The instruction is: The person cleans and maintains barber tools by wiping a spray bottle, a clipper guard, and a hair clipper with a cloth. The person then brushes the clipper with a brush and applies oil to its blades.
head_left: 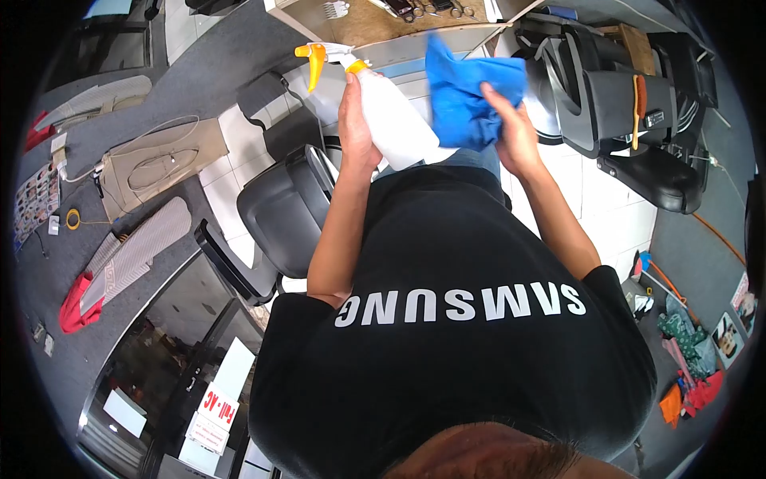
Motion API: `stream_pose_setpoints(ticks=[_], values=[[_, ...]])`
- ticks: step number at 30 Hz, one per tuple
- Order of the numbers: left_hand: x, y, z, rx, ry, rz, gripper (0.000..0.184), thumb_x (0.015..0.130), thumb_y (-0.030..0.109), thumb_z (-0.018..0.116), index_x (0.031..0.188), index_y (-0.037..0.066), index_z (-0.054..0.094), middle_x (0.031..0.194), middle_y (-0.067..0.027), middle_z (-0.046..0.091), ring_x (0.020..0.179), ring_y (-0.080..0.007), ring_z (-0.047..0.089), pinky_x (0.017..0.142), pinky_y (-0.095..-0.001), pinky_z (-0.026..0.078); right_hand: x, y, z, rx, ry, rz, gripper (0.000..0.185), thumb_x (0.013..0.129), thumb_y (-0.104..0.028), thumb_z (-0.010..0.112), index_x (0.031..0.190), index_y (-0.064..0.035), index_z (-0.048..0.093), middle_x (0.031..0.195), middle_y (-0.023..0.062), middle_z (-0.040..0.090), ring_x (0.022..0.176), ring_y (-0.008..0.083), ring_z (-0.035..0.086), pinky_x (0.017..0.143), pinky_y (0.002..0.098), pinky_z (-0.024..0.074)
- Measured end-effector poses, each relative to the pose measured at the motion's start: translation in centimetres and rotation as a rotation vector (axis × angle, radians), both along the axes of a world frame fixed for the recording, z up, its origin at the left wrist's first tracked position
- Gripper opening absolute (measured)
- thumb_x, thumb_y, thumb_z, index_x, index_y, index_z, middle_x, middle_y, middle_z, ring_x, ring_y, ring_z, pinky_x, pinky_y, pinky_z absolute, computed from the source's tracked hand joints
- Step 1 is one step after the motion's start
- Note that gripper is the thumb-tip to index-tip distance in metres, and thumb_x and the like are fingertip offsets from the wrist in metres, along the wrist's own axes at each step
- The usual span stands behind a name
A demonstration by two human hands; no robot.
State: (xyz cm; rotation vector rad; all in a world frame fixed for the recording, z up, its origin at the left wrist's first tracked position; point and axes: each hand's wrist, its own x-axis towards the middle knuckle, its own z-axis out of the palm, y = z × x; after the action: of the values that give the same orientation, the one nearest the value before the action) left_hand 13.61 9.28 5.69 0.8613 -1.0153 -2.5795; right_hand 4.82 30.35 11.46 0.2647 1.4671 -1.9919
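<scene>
My left hand (356,132) is wrapped around a white spray bottle (396,120) with a yellow-orange trigger and nozzle. The bottle is tilted, its nozzle pointing to the left. In my right hand (517,137) is a bunched blue cloth (463,100), gripped with the thumb on top; its edges are smeared by motion. The cloth is beside the bottle, close to its lower end. Most of my fingers are hidden behind the bottle and the cloth.
Ahead is a wooden counter (363,24) with scissors (416,11) and a pale comb (336,9). A black salon chair (285,209) stands to my left, another black chair (630,108) to my right. Colourful cloths (690,343) lie at the far right, near a glass door (159,383) opposite.
</scene>
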Motion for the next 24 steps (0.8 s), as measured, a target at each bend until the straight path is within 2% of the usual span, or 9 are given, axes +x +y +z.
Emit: stream_pose_setpoints(ticks=[2, 4, 5, 9, 13, 16, 20, 21, 24], values=[[-0.4, 0.4, 0.1, 0.065, 0.037, -0.051, 0.057, 0.108, 0.058, 0.047, 0.124, 0.004, 0.062, 0.104, -0.0079, 0.069, 0.096, -0.0185, 0.069, 0.089, -0.0348, 0.056, 0.8, -1.5, -0.5, 0.182, 0.141, 0.266, 0.05, 0.098, -0.033, 0.073, 0.138, -0.0055, 0.06, 0.123, 0.0066, 0.067, 0.115, 0.0177, 0.063, 0.091, 0.0339, 0.0528], [-1.1, 1.0, 0.8, 0.152, 0.114, -0.117, 0.063, 0.107, 0.062, 0.045, 0.125, 0.004, 0.061, 0.109, -0.0103, 0.071, 0.1, -0.0222, 0.07, 0.093, -0.0379, 0.057, 2.5, -3.5, -1.6, 0.049, 0.433, 0.462, 0.047, 0.102, -0.038, 0.069, 0.14, -0.0118, 0.063, 0.122, 0.0024, 0.07, 0.099, 0.012, 0.064, 0.083, 0.0278, 0.0518], [-1.2, 1.1, 1.9, 0.128, 0.121, -0.104, 0.068, 0.106, 0.066, 0.041, 0.131, 0.005, 0.059, 0.124, -0.0127, 0.069, 0.111, -0.0258, 0.068, 0.098, -0.0418, 0.055, 2.9, -4.4, -2.0, 0.041, 0.504, 0.42, 0.047, 0.103, -0.038, 0.068, 0.142, -0.0132, 0.062, 0.122, 0.002, 0.07, 0.1, 0.0116, 0.063, 0.082, 0.0271, 0.0512], [-0.6, 1.6, 2.4, 0.056, 0.176, -0.039, 0.068, 0.109, 0.064, 0.033, 0.148, 0.01, 0.048, 0.139, -0.0111, 0.062, 0.128, -0.0264, 0.061, 0.108, -0.0432, 0.05, 2.7, -6.7, -0.5, 0.069, 0.447, 0.341, 0.046, 0.105, -0.035, 0.064, 0.146, -0.0144, 0.061, 0.124, 0.0047, 0.071, 0.105, 0.0127, 0.063, 0.084, 0.0277, 0.0516], [-0.8, 1.9, 0.6, -0.231, 0.175, -0.074, 0.067, 0.111, 0.06, 0.029, 0.144, 0.007, 0.052, 0.136, -0.0101, 0.062, 0.125, -0.0219, 0.062, 0.104, -0.0418, 0.052, 3.0, -6.9, -0.8, 0.084, 0.384, 0.309, 0.043, 0.103, -0.03, 0.067, 0.143, -0.0128, 0.064, 0.132, 0.0114, 0.071, 0.109, 0.0164, 0.066, 0.09, 0.0326, 0.0533], [0.0, 3.0, 0.5, -0.317, -0.056, 0.01, 0.062, 0.113, 0.055, 0.029, 0.143, 0.007, 0.053, 0.135, -0.0093, 0.063, 0.125, -0.0206, 0.062, 0.106, -0.0397, 0.05, 4.2, -7.1, -2.1, 0.089, 0.589, 0.185, 0.037, 0.1, -0.026, 0.073, 0.135, -0.0125, 0.071, 0.134, 0.0138, 0.07, 0.109, 0.0198, 0.068, 0.094, 0.0355, 0.0526], [0.6, 5.3, 0.2, -0.372, 0.103, 0.105, 0.057, 0.115, 0.05, 0.029, 0.146, 0.006, 0.049, 0.129, -0.0091, 0.064, 0.12, -0.0187, 0.062, 0.105, -0.034, 0.049, 3.7, -7.1, -2.7, 0.263, 0.944, 0.169, 0.026, 0.102, -0.016, 0.07, 0.126, -0.0046, 0.073, 0.131, 0.0062, 0.069, 0.112, 0.0144, 0.064, 0.097, 0.0319, 0.0516], [0.4, 5.6, 0.3, -0.401, 0.064, 0.13, 0.057, 0.115, 0.05, 0.028, 0.141, 0.005, 0.051, 0.127, -0.0098, 0.065, 0.117, -0.0183, 0.063, 0.102, -0.0334, 0.051, 3.5, -7.3, -3.4, 0.241, 0.976, 0.093, 0.026, 0.098, -0.024, 0.075, 0.116, -0.0049, 0.076, 0.112, 0.0095, 0.075, 0.092, 0.0196, 0.069, 0.084, 0.0349, 0.0549], [1.5, 4.7, -0.6, -0.455, 0.0, 0.0, 0.056, 0.114, 0.052, 0.029, 0.132, 0.006, 0.055, 0.125, -0.0097, 0.065, 0.113, -0.0184, 0.063, 0.1, -0.0346, 0.051, 2.4, -6.4, -4.0, 0.051, 0.214, 0.037, 0.026, 0.101, -0.027, 0.073, 0.112, -0.0035, 0.075, 0.106, 0.0087, 0.076, 0.087, 0.0172, 0.07, 0.082, 0.0328, 0.0561]])
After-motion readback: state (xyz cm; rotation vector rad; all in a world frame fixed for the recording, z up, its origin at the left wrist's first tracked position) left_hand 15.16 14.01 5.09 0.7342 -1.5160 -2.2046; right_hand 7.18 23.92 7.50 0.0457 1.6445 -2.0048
